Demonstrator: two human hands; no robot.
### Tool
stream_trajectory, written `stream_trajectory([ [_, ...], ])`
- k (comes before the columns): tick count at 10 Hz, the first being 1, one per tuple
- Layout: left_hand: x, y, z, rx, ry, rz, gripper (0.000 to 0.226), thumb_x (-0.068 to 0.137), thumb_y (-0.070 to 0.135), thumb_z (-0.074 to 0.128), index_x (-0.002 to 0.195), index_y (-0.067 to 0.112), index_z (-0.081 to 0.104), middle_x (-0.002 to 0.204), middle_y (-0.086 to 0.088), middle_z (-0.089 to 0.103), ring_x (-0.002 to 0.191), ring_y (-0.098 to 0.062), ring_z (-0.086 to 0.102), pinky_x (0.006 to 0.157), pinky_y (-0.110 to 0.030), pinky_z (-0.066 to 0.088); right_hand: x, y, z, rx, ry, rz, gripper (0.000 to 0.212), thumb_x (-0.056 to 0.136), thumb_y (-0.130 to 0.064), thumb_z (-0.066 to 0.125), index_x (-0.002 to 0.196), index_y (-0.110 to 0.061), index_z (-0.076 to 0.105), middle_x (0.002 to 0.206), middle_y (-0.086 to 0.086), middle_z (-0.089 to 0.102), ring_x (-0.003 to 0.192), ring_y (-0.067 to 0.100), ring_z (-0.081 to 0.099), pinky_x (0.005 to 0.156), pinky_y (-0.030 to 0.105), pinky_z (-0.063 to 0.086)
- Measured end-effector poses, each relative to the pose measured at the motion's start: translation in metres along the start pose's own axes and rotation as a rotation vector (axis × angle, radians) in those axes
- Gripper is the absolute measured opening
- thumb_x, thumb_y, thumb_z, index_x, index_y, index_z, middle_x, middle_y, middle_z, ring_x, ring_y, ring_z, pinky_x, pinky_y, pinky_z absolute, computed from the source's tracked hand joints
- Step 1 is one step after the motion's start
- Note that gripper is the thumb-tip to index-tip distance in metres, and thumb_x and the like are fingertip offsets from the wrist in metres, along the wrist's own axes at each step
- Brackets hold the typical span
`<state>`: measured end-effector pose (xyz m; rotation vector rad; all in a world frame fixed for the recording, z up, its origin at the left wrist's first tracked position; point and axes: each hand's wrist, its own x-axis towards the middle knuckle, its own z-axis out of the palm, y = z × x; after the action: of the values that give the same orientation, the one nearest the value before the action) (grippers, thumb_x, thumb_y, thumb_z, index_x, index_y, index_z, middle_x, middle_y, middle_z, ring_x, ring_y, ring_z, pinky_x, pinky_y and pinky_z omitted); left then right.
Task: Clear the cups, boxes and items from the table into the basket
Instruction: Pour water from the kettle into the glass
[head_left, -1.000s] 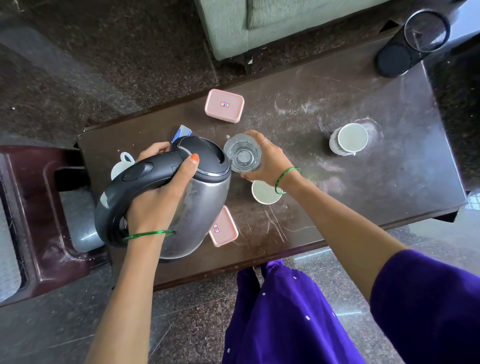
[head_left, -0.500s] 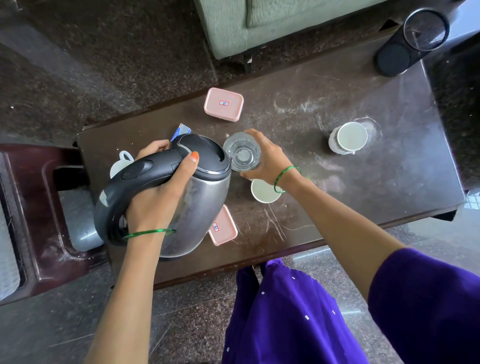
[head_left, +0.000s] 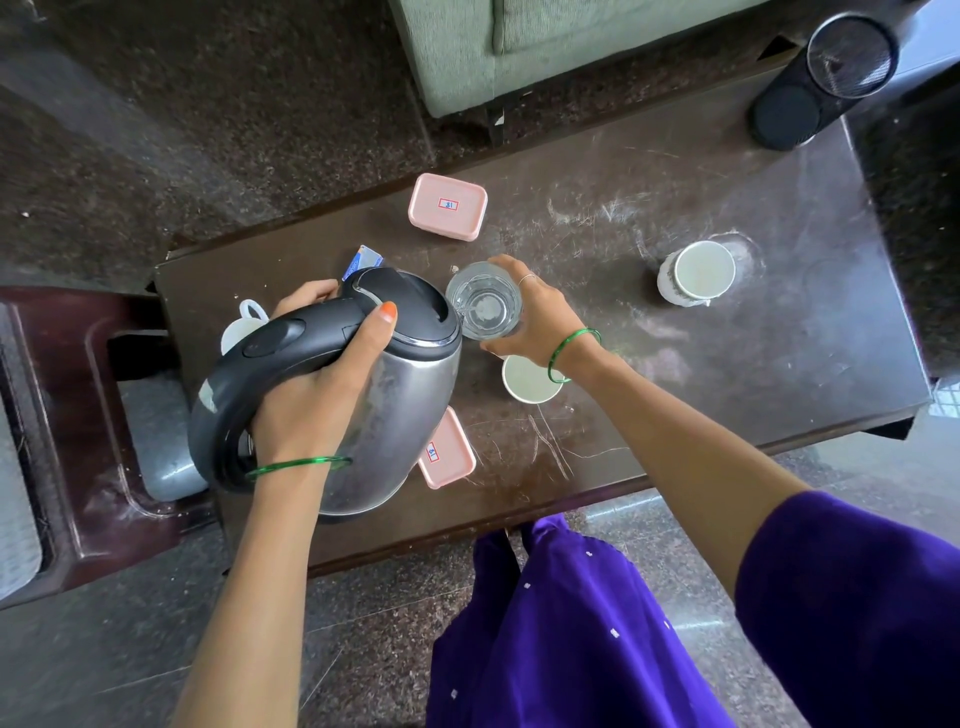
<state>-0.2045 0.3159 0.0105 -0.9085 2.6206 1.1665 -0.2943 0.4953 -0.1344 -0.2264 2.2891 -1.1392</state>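
Clear round glass (head_left: 484, 300), mid-bench (head_left: 727, 364), held in right hand (head_left: 535, 317) grip curled round its wall. Tilted steel kettle (head_left: 384, 410), spout touching glass rim; left hand (head_left: 317, 400) grip wrapped round black plastic handle. Nearby: two pink rectangular lidded boxes (head_left: 448, 206), two white paper cups (head_left: 696, 273).

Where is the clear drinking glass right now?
In the head view the glass is near the table's middle, held by the right hand, just right of the kettle's spout, with a pink box beyond it.
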Motion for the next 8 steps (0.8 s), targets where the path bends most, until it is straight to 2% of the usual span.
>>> stream_trajectory([
  [3,0.002,-0.0045,0.0005,-0.008,-0.011,0.0,0.061,0.084,0.061,0.052,0.135,0.028,0.05,0.14,0.004,0.052,0.129,-0.019,0.046,0.095,-0.028,0.029,-0.0001,-0.0005,-0.0005,-0.01,-0.013,0.002,0.091,0.061,-0.015,0.084,0.137,-0.019,0.034,0.129,0.004,0.056,0.115,0.025,0.053,0.1,0.031,0.04],
  [4,0.0009,-0.0026,0.0003,-0.015,0.002,-0.027,0.057,0.085,0.059,0.054,0.132,0.028,0.052,0.132,0.012,0.057,0.123,-0.006,0.05,0.094,-0.018,0.029,-0.0001,-0.0003,-0.0004,-0.006,-0.013,0.001,0.091,0.061,-0.015,0.084,0.137,-0.02,0.034,0.128,0.004,0.056,0.114,0.024,0.054,0.097,0.029,0.04],
  [5,-0.0014,-0.0008,0.0015,-0.061,0.034,-0.045,0.037,0.084,0.052,0.061,0.116,0.033,0.058,0.093,0.042,0.058,0.084,0.033,0.047,0.07,0.012,0.026,-0.0002,0.0,-0.0003,0.002,-0.01,0.007,0.091,0.06,-0.015,0.083,0.137,-0.021,0.035,0.127,0.003,0.057,0.113,0.024,0.054,0.097,0.029,0.04],
  [6,-0.0016,0.0014,0.0013,-0.075,0.041,-0.047,0.028,0.085,0.048,0.063,0.11,0.036,0.057,0.086,0.04,0.057,0.076,0.036,0.044,0.064,0.014,0.025,-0.0002,0.0001,-0.0003,0.005,-0.008,0.009,0.091,0.06,-0.015,0.083,0.137,-0.022,0.035,0.126,0.003,0.057,0.113,0.025,0.054,0.096,0.028,0.041],
  [7,0.0002,-0.0003,0.0027,-0.073,0.036,-0.026,0.026,0.086,0.045,0.064,0.109,0.035,0.057,0.089,0.034,0.058,0.078,0.035,0.045,0.066,0.013,0.026,-0.0003,-0.0003,-0.0003,0.006,-0.01,0.011,0.091,0.06,-0.015,0.083,0.137,-0.022,0.034,0.127,0.003,0.057,0.113,0.025,0.054,0.097,0.03,0.041],
  [8,0.0003,0.0021,0.0016,-0.052,0.035,-0.02,0.039,0.085,0.049,0.062,0.118,0.029,0.058,0.099,0.027,0.061,0.085,0.031,0.049,0.071,0.011,0.028,-0.0002,-0.0004,-0.0003,0.006,-0.011,0.013,0.091,0.06,-0.015,0.083,0.137,-0.023,0.034,0.127,0.003,0.057,0.113,0.025,0.054,0.098,0.031,0.043],
])
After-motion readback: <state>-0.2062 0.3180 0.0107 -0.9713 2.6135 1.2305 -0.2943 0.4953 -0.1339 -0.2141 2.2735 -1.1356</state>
